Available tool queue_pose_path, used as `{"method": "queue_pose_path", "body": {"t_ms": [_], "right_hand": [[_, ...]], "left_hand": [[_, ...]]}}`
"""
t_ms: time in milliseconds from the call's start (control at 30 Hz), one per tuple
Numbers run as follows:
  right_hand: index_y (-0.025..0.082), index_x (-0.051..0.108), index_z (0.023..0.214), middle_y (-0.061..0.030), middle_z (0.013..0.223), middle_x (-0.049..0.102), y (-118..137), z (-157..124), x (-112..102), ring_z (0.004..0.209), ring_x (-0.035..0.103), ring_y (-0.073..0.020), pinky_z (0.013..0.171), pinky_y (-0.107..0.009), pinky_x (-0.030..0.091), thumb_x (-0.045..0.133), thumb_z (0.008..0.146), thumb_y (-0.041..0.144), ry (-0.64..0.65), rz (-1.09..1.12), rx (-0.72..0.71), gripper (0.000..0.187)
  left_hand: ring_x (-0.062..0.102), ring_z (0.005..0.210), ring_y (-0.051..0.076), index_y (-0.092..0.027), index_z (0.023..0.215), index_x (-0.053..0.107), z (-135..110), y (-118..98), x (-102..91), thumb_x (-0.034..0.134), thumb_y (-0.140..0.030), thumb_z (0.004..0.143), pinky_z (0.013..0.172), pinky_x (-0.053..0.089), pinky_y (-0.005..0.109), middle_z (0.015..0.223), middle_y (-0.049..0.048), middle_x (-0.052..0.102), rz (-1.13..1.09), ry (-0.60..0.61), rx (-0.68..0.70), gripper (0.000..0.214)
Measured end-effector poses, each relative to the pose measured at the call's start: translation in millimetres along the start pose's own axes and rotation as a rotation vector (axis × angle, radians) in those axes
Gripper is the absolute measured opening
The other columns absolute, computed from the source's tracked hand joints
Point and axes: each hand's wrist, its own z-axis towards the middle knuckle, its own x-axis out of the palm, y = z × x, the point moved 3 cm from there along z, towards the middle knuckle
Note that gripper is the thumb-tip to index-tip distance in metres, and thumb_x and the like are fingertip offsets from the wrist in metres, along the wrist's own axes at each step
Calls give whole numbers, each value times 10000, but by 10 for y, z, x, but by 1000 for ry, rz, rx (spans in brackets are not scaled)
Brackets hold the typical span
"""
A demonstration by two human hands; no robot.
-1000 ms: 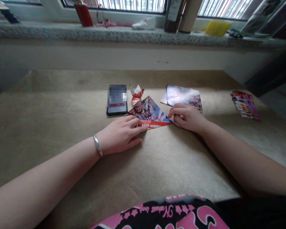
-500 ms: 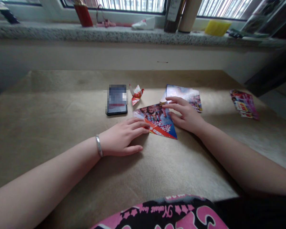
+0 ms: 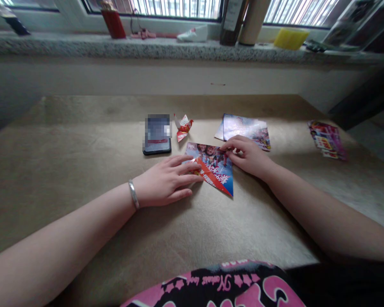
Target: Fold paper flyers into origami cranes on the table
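A folded triangle of printed paper (image 3: 215, 167), with blue and red areas and pictured people, lies on the table between my hands. My left hand (image 3: 168, 181), a silver bangle at its wrist, rests flat with fingers spread, the fingertips over the paper's left side. At the paper's upper right corner, my right hand (image 3: 246, 157) has thumb and fingers closed on the edge. Just beyond the paper stands a small red and white origami bird (image 3: 183, 128). To its left is a phone (image 3: 158, 143), its screen partly blurred out.
Behind my right hand lie overlapping printed sheets (image 3: 243, 125). Several pink and red printed cards (image 3: 328, 138) sit at the right of the table (image 3: 92, 123). A stone windowsill (image 3: 147, 49) along the wall holds a red bottle (image 3: 114, 22), dark and beige cylinders, and a yellow block (image 3: 290, 39).
The folded paper has turned clockwise, its lower right point swinging toward me. My right fingers have drawn together at its corner, while my left fingers have spread a little.
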Motion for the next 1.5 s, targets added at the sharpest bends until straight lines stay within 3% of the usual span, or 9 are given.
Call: {"method": "queue_pose_path", "body": {"t_ms": [200,333,467,700,867,967,1167,1367,1500], "right_hand": [[195,704,872,-60,865,618,-6,-24,4,702,570,-135,607,-269,459,516,800,141,49,21,15,208],[191,717,902,-62,854,660,38,-24,29,736,599,-149,657,-286,472,510,822,150,159,14,15,225],[192,726,927,-70,859,673,81,-20,36,774,612,-161,694,-301,483,513,850,196,173,4,-2,227],[214,728,991,-67,872,681,130,-22,58,769,617,-161,702,-299,487,518,861,212,195,-67,14,247],[192,722,1045,-79,882,693,220,-3,68,773,615,-177,708,-300,469,518,861,247,258,-203,100,280],[186,702,1096,-84,892,697,263,4,74,769,615,-178,693,-293,462,507,866,246,280,-203,97,308],[171,684,1124,-98,912,676,278,-16,78,796,604,-187,733,-309,469,544,868,347,279,-205,-12,341],[193,680,1109,-104,996,615,229,-43,58,903,574,-217,806,-360,478,608,823,423,231,-260,-113,375],[212,690,1053,-109,1145,572,244,-58,24,1087,501,-258,945,-426,436,644,784,468,208,-282,-214,374]], "left_hand": [[339,1330,247,-196,1277,525,-17,45,0,385,-332,955,1131,267,424,1423,39,445,99,-31,-119,376],[427,1246,269,-191,1254,552,-41,97,4,341,-346,964,1077,311,451,1400,48,475,207,-108,-277,391],[454,1201,280,-200,1230,575,-45,95,12,358,-395,954,1038,339,448,1319,52,549,250,-161,-308,401],[443,1213,267,-151,1312,502,-26,124,39,335,-436,964,1088,269,413,1330,73,528,187,-90,-376,480],[412,1243,262,-156,1372,433,-29,153,72,384,-442,951,1103,254,412,1404,74,456,174,-82,-369,512],[418,1234,257,-213,1326,492,-18,134,52,438,-455,927,1089,288,415,1374,53,486,153,-126,-307,469],[552,1060,226,-158,1144,617,15,144,14,517,-343,891,945,461,376,1165,79,629,77,-198,-256,328],[628,939,191,-151,971,672,13,163,16,490,-272,909,879,511,361,1035,72,690,100,-257,-194,227],[633,909,197,-137,912,673,4,156,14,511,-278,893,847,529,358,1004,79,693,113,-263,-206,216]]}}
